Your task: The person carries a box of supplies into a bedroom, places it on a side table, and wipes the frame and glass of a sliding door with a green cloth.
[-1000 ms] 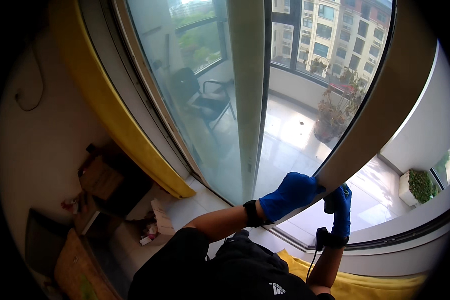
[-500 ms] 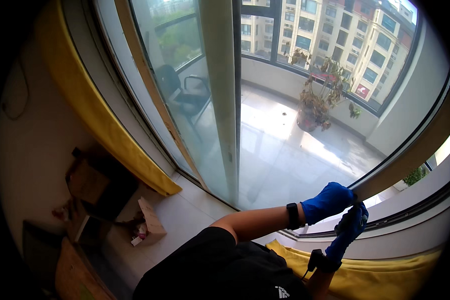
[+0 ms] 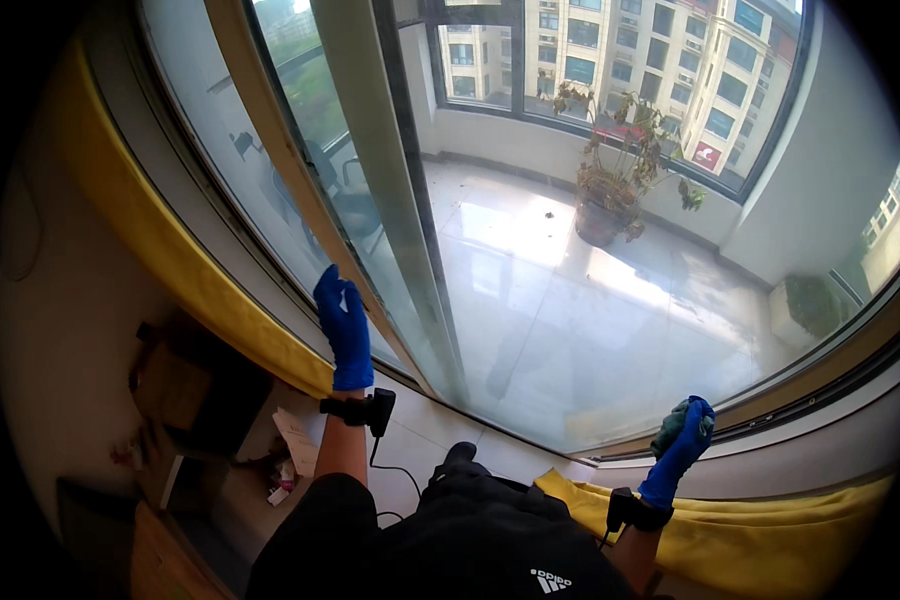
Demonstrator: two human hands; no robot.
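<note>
My left hand [image 3: 344, 335], in a blue glove, is raised beside the tan edge of the glass sliding door [image 3: 322, 215]. Its fingers point up with a gap at the thumb, and nothing shows in them; whether they touch the door edge I cannot tell. Gripped in my gloved right hand [image 3: 686, 445] is a dark green cloth [image 3: 670, 428], bunched up. That hand is in front of the lower right part of the glass, near the door track [image 3: 760, 425].
Yellow curtains [image 3: 185, 250] hang at the left, and another yellow curtain [image 3: 760, 520] lies bunched at the lower right. A potted withered plant [image 3: 600, 205] stands beyond the glass. Boxes [image 3: 295, 445] and dark furniture [image 3: 210, 385] occupy the lower left. Cables run from my wrist straps.
My left hand has left the right-hand door frame and swung across to the door edge on the left. The right-hand frame has shifted rightward, apart from my right hand, which keeps the cloth.
</note>
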